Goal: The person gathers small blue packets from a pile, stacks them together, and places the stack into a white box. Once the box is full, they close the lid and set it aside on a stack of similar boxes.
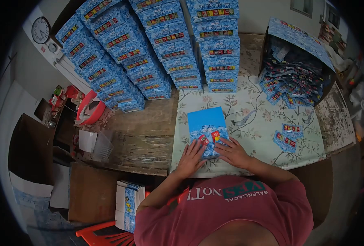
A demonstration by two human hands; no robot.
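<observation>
Blue box (206, 127) lies flat on the flowery cloth (255, 123), close to the near edge of the desk (141, 143). It is just one box, with one end pointing at the person.

Two hands are on it. The left hand (191, 158) rests on the near left corner of the box. The right hand (233, 152) rests on the near right corner. Each grip is loose and wide, with the fingers spread flat on top of the box and not closed around anything. Two small red patches show on the box just past the fingertips. I cannot tell if they are loose or printed on.

Along the far edge of the desk stand at least four tall stacks of blue boxes (221, 49). The ones on the left lean over.

One big carton (300, 41) lies tipped on its side at the far right corner. Many small packets (288, 82) spill out of it, too many to count. Two more loose packets (288, 135) lie on the cloth near the right edge, well apart from the hands.

One red basin (89, 108) sits just off the left edge of the desk. One round clock (40, 30) hangs on the wall.
</observation>
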